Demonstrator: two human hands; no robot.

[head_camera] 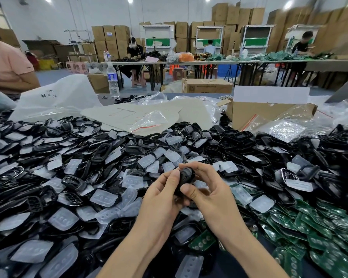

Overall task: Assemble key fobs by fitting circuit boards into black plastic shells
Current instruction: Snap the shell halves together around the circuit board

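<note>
Both hands hold one black key fob shell (184, 177) above the heap, at the centre of the view. My left hand (163, 194) grips its left side, thumb on top. My right hand (206, 187) wraps its right side, fingers curled over the far end and thumb pressing the near face. Most of the shell is hidden by the fingers, and I cannot tell whether a board sits inside. Loose black shells (102, 151) and translucent rubber button pads (103, 197) cover the table. Green circuit boards (317, 233) lie piled at the lower right.
A cardboard box (269, 115) and clear plastic bags (285, 129) stand behind the heap at right. A white bag (54, 97), a water bottle (113, 81) and a cardboard sheet (141, 115) sit at the back. A person in pink (6, 65) sits at the left.
</note>
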